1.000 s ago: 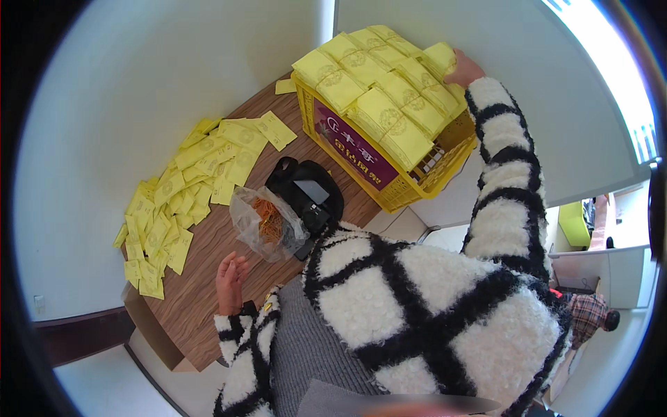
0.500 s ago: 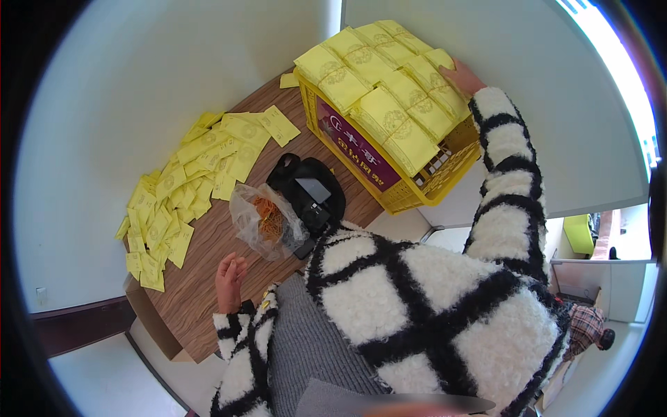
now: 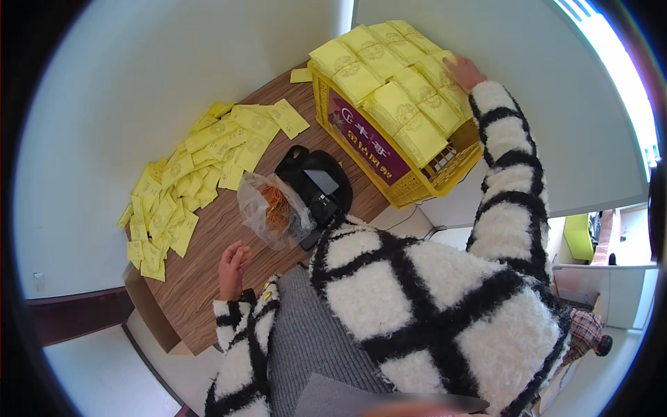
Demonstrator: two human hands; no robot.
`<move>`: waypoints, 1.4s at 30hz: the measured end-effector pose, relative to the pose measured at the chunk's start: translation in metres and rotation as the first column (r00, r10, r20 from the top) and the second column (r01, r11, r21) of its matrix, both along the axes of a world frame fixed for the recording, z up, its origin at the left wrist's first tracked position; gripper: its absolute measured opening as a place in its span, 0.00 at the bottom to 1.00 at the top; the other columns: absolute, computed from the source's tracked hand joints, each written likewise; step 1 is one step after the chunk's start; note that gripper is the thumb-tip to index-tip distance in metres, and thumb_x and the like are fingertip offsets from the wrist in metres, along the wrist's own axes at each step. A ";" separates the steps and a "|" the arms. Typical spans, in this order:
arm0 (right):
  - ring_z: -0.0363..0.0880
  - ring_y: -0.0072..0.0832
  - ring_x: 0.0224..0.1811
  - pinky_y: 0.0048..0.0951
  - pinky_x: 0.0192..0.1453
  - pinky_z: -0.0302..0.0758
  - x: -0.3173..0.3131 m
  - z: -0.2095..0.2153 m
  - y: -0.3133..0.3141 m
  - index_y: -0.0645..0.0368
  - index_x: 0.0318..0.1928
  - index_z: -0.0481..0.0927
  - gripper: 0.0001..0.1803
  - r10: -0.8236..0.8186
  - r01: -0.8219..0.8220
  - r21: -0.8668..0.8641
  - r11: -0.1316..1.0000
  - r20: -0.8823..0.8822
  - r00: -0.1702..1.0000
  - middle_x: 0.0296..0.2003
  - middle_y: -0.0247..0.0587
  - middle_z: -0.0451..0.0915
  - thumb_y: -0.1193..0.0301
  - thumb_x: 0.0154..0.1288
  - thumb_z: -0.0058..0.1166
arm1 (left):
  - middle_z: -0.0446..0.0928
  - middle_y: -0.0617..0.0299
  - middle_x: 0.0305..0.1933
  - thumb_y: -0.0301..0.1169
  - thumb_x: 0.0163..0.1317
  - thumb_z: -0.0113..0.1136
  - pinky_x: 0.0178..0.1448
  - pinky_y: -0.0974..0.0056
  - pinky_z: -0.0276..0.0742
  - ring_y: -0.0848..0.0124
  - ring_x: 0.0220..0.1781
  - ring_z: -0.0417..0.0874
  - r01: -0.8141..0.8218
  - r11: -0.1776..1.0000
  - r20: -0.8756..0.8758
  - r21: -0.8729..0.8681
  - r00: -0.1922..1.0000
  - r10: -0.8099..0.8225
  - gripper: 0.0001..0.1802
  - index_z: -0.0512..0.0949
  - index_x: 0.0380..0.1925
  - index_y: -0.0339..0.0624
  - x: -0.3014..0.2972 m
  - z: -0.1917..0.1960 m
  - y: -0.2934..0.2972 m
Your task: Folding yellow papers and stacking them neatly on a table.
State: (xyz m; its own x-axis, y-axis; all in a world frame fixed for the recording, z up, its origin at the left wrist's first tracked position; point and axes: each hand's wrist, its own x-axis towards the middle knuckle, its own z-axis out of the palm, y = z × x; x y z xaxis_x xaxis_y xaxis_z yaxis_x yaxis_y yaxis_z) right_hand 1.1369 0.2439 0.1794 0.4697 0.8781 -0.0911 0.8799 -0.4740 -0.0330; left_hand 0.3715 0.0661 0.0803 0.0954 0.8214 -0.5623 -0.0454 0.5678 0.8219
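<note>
My right hand (image 3: 465, 73) rests with fingers stretched out against the end of a bundle of yellow paper packets (image 3: 445, 78) at the far right of a filled yellow plastic crate (image 3: 424, 186). Several such bundles, each tied round the middle with a thin band, lie in rows on top, standing above the rim. Lower left, my left hand (image 3: 235, 267) hovers by the table's near edge, fingers curled in, nothing visible in them. Close to it sits a clear plastic bag (image 3: 253, 219) of orange-brown rubber bands (image 3: 276, 208).
Loose yellow packets (image 3: 184, 174) are heaped along the left of the brown wood-grain table (image 3: 201, 278). A black bag (image 3: 295, 163) with a small dark device on it lies beside the crate. Pale partitions (image 3: 500, 42) close in behind. Far right, a person in plaid (image 3: 585, 332) is seated.
The bundle by my right hand, tilted up before, now lies flatter, and the fingers have loosened on it. My left hand stays curled near the same place. The whole view has shifted slightly.
</note>
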 end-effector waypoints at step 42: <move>0.81 0.46 0.50 0.38 0.54 0.75 -0.604 -0.140 0.077 0.62 0.53 0.80 0.30 0.616 -0.782 0.008 0.623 -0.622 0.484 0.48 0.51 0.83 0.48 0.64 0.55 | 0.78 0.47 0.37 0.44 0.39 0.78 0.47 0.53 0.76 0.50 0.44 0.80 0.488 0.840 -0.845 -0.235 0.324 -0.424 0.26 0.73 0.30 0.42 -0.357 -0.116 0.061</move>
